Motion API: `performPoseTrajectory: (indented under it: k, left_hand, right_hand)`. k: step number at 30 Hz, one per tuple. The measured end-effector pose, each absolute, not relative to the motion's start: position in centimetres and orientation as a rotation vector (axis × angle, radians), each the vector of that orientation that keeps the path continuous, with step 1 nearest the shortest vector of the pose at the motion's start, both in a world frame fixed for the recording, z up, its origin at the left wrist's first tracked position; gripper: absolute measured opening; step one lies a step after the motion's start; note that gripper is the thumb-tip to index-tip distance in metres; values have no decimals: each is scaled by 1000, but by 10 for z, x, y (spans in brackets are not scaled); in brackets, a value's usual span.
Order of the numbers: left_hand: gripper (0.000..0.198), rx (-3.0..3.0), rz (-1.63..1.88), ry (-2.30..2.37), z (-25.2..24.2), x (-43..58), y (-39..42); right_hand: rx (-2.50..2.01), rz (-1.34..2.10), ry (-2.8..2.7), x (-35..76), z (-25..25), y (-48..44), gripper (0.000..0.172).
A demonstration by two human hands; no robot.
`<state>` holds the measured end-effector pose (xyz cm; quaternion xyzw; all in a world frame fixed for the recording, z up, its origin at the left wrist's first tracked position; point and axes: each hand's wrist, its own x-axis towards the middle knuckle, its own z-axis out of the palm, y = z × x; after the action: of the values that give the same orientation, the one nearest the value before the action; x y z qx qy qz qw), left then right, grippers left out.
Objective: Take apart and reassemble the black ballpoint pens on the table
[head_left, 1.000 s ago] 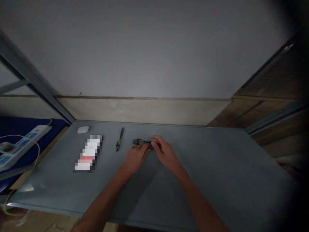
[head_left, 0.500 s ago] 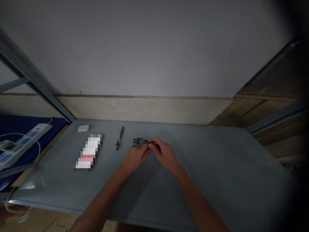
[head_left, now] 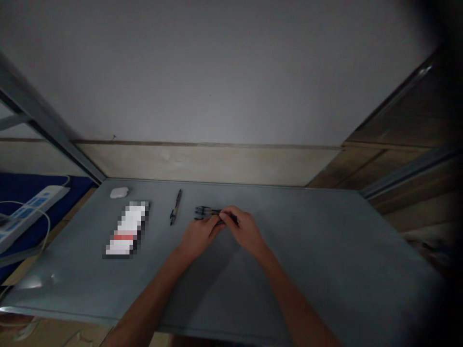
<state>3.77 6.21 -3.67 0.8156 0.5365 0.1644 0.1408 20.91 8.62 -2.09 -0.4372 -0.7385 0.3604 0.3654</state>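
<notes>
My left hand (head_left: 198, 236) and my right hand (head_left: 243, 230) meet over the grey table (head_left: 307, 250), both on a small dark object (head_left: 206, 212). It is slim and looks forked at its left end, like two or three black pens side by side, though I cannot tell exactly. The left fingers press on it from below and the right fingertips pinch its right end, hiding the middle. To the left lies a black and tan pen (head_left: 175, 207), apart from my hands.
On the table's left part are a pixelated white and red package (head_left: 126, 230) and a small white case (head_left: 119, 193). Past the left edge, a white power strip (head_left: 32, 212) with a cable lies on a blue surface. A wall stands behind the table.
My hands have come closer together around the dark object, with the right fingers now further left over it. The whole view has shifted slightly.
</notes>
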Motion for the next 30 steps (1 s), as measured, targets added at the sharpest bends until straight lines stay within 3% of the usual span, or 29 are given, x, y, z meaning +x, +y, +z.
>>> performPoseTrajectory:
  k: [8, 15, 23, 30]
  left_hand:
    - [35, 2310, 488, 1622, -32, 36, 64]
    - [34, 2338, 530, 1558, -37, 35, 63]
    - [48, 2248, 585, 1775, -30, 32, 65]
    - [51, 2169, 675, 1834, -30, 32, 65]
  right_hand:
    - [-982, 964, -1873, 212, -23, 87, 19]
    - [-1125, 1033, -1796, 209, -23, 86, 22]
    - [-1134, 969, -1519, 227, -20, 99, 20]
    - [-1351, 676, -1510, 237, -32, 110, 22]
